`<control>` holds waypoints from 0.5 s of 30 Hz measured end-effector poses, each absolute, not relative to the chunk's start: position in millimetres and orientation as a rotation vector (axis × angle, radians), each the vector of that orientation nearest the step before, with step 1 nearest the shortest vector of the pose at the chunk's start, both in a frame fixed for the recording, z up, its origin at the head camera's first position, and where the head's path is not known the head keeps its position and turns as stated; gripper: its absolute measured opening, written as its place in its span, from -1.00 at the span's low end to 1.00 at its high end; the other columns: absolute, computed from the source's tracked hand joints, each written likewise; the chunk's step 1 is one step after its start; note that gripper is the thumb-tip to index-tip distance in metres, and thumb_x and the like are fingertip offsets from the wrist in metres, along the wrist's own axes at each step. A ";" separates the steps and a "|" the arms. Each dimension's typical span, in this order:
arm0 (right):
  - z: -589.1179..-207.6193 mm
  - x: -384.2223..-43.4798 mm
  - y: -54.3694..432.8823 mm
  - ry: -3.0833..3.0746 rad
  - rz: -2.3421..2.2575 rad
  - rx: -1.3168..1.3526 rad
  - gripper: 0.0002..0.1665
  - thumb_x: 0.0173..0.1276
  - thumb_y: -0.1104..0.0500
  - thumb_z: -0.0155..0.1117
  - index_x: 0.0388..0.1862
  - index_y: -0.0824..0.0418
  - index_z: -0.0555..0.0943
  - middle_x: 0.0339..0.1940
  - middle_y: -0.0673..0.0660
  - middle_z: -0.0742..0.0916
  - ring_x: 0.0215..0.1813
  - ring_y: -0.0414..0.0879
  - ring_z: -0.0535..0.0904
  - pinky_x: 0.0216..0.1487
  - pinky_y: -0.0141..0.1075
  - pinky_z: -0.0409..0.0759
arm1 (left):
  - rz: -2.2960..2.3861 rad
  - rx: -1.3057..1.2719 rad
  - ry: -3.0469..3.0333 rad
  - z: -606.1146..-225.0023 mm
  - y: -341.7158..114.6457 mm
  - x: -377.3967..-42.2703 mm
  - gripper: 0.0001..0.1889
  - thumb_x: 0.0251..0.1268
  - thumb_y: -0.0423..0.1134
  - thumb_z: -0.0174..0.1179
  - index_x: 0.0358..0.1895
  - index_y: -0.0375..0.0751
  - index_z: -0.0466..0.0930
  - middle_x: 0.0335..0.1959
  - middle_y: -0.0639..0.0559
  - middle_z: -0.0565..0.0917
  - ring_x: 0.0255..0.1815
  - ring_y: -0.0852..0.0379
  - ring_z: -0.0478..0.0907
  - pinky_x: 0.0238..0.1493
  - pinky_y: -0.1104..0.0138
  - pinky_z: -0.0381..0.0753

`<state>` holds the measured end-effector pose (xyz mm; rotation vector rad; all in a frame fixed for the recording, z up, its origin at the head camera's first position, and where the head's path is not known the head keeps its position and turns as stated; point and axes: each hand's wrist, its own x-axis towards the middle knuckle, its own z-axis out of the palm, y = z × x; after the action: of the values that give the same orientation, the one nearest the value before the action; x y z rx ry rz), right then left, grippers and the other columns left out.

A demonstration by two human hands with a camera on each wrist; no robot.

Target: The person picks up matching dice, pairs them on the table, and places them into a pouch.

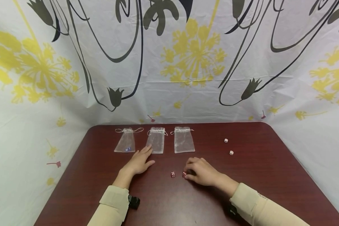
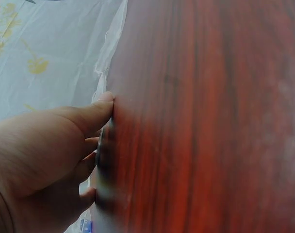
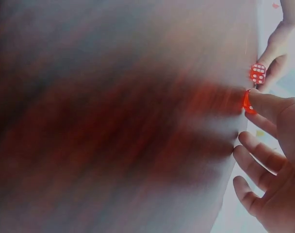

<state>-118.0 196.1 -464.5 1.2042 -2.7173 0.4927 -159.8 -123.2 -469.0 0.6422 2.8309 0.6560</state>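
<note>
My left hand (image 1: 137, 162) lies with fingers extended, its fingertips on the lower left corner of the middle sheer drawstring pouch (image 1: 158, 141). Between thumb and index finger, my right hand (image 1: 202, 172) pinches a red die (image 1: 184, 174) at the tabletop; the thumb covers part of this die (image 3: 247, 103) in the right wrist view. Just left of it sits a second red die (image 1: 173, 174) with white pips. Blue dice (image 1: 128, 149) show through the mesh of the left pouch (image 1: 125, 141). The right pouch (image 1: 184, 142) lies flat.
Two white dice, one farther back (image 1: 226, 140) and one nearer (image 1: 231, 153), sit on the right side of the dark red wooden table (image 1: 158, 207). A white patterned cloth (image 1: 158, 69) hangs behind the table and along its sides.
</note>
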 end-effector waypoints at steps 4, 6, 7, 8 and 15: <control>-462.8 -117.7 195.9 -2.720 0.495 1.196 -0.81 0.25 -0.01 0.53 -0.21 0.00 0.75 -0.19 -0.10 0.63 -0.13 -0.21 0.55 -0.20 -0.20 0.47 | 0.652 0.643 2.838 -468.0 -123.1 -160.7 -0.35 0.54 -0.10 0.15 0.51 -0.38 0.24 0.60 -0.22 0.14 0.62 -0.18 0.02 0.54 -0.17 -0.04; -462.1 -117.6 196.1 -2.744 0.503 1.182 -0.79 0.26 -0.02 0.51 -0.18 0.01 0.74 -0.19 -0.11 0.64 -0.11 -0.20 0.56 -0.17 -0.17 0.51 | 0.648 0.642 2.839 -467.4 -122.9 -160.8 -0.35 0.54 -0.10 0.15 0.51 -0.38 0.24 0.60 -0.22 0.14 0.62 -0.18 0.02 0.54 -0.18 -0.03; -461.5 -117.6 196.1 -2.755 0.514 1.175 -0.77 0.27 -0.03 0.50 -0.16 0.02 0.74 -0.18 -0.11 0.65 -0.09 -0.20 0.57 -0.14 -0.15 0.53 | 0.647 0.641 2.837 -466.9 -122.7 -160.7 -0.35 0.54 -0.10 0.15 0.52 -0.37 0.24 0.60 -0.22 0.14 0.62 -0.18 0.02 0.54 -0.18 -0.04; -460.9 -117.5 196.3 -2.769 0.525 1.164 -0.76 0.28 -0.03 0.49 -0.15 0.02 0.74 -0.17 -0.11 0.65 -0.08 -0.20 0.57 -0.11 -0.13 0.55 | 0.645 0.639 2.836 -466.6 -122.5 -160.6 -0.35 0.54 -0.09 0.15 0.52 -0.37 0.23 0.60 -0.22 0.14 0.62 -0.18 0.02 0.54 -0.17 -0.04; -452.8 -119.8 200.9 -2.805 0.653 1.082 -0.72 0.34 -0.01 0.44 -0.05 0.07 0.72 -0.11 -0.08 0.70 -0.03 -0.18 0.62 -0.02 -0.09 0.61 | 0.697 0.622 2.822 -467.1 -120.7 -159.2 -0.33 0.52 -0.10 0.18 0.53 -0.36 0.21 0.59 -0.23 0.15 0.62 -0.20 0.01 0.55 -0.18 -0.08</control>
<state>-119.8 200.9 -452.8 1.0819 -2.8049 0.6530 -159.2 -120.7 -467.1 0.6224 2.8223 0.6974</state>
